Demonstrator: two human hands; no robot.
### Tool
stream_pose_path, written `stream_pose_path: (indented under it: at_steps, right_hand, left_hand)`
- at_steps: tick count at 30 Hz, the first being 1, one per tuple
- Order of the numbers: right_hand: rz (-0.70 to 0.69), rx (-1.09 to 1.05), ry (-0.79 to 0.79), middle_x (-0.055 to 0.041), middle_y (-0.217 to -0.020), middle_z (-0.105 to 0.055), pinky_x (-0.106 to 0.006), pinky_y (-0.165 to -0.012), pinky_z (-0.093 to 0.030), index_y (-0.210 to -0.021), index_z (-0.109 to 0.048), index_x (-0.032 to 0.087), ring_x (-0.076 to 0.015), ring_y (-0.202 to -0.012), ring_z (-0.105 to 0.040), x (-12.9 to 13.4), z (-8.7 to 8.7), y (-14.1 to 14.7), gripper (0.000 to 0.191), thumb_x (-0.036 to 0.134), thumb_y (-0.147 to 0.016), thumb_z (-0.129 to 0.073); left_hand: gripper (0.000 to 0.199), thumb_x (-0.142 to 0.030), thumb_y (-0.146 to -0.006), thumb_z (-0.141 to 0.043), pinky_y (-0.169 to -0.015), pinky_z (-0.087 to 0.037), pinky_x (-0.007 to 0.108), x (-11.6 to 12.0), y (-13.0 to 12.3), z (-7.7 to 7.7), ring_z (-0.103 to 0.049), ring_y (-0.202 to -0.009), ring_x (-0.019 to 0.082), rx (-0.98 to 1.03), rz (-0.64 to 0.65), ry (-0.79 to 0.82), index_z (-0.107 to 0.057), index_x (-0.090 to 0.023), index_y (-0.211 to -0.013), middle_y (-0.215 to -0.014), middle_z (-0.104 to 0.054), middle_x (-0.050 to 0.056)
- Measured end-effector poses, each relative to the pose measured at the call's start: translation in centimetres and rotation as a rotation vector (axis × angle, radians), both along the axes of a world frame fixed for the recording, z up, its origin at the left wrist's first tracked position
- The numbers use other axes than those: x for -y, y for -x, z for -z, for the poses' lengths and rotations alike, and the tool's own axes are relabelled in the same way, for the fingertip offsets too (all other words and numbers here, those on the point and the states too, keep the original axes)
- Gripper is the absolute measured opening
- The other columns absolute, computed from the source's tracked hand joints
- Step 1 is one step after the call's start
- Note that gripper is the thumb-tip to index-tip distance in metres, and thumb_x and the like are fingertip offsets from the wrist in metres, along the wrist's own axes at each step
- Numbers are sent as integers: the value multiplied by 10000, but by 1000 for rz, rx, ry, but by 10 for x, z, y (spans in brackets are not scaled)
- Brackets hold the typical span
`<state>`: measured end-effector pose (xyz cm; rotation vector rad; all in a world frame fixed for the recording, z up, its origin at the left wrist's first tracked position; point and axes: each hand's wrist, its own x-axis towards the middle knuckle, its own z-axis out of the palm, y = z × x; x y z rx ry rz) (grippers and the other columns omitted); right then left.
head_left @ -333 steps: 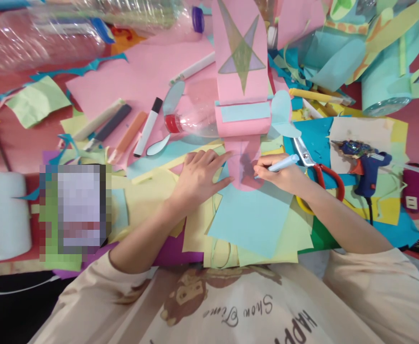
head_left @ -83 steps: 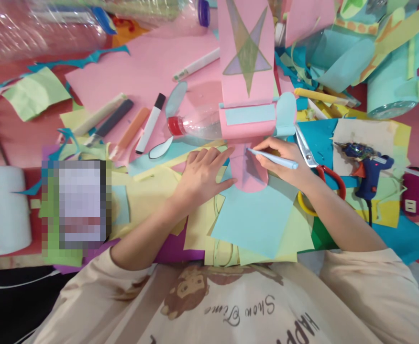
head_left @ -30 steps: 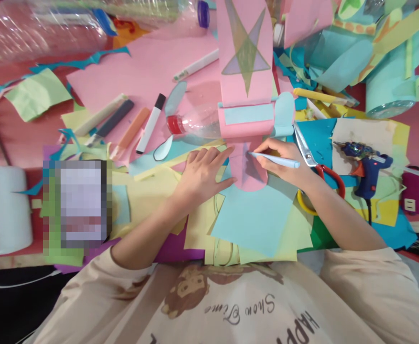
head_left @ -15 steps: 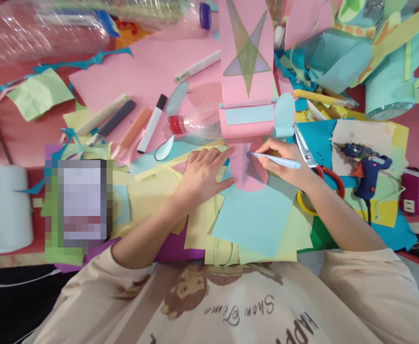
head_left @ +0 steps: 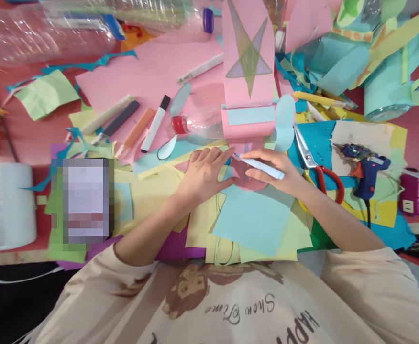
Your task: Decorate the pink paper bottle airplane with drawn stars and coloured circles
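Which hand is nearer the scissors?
Right: the right hand is beside the scissors, its wrist by their handles; the left hand lies farther off, across the pink flap.

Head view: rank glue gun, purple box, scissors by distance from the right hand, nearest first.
From the right hand, holding the light-blue marker:
1. Scissors: just to its right, handles beside the wrist.
2. Glue gun: farther right, past the scissors.
3. Purple box: far right, beyond the glue gun.

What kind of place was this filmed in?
Probably a craft table, at home or in a classroom: scissors, a glue gun and markers lie among coloured paper.
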<state>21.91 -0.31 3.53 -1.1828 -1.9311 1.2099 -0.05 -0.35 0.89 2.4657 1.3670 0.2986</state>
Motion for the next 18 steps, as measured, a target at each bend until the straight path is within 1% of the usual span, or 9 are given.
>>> stream_pose_path:
  at_steps: [2, 4, 8, 13, 18]
  right_hand:
    - [-1, -5, 44, -45, -1013, -713, -266, -720, -489, -1085, -673, 209, -160, -854, -650, 0, -1, 0, 296, 413, -907, -553]
    - [-3, -10, 47, -36, -986, -712, -251, -690, -480, -1096, -661, 205, -143, -805, -641, 0, 0, -1, 291, 394, -928, -518]
    - [-37, 11, -4, -18, -898, -695, -215, -610, -430, -1066, -649, 187, -112, -704, -594, -1, 4, -3, 256, 365, -916, -542]
    - [-44, 68, -47, -13, -889, -701, -207, -607, -410, -1051, -657, 181, -103, -695, -580, -2, 5, 0, 231, 328, -915, -544]
    - [-53, 75, -59, -12, -849, -690, -206, -586, -394, -1034, -658, 168, -96, -663, -562, -1, 4, 0, 223, 314, -915, -540]
  left_hand:
    - [599, -414, -829, -614, -848, -381, 381, 0, 0, -1, -555, -935, 270, -5, -4, 10, -473, -192, -1367, -987, -614, 87]
    - [614, -422, -824, -626, -851, -383, 383, 0, 0, -1, -557, -931, 270, -9, -2, 18, -472, -187, -1370, -985, -615, 87]
    - [615, -434, -829, -626, -861, -385, 387, 0, -1, -1, -556, -946, 272, -7, 0, 19, -470, -187, -1370, -991, -612, 85]
    - [602, -429, -841, -612, -866, -387, 386, 0, 0, -1, -560, -949, 268, -6, 7, 21, -474, -175, -1369, -992, -613, 90]
    - [607, -420, -837, -616, -846, -391, 390, -1, 1, 0, -559, -941, 274, -13, 6, 12, -469, -180, -1374, -987, -610, 87]
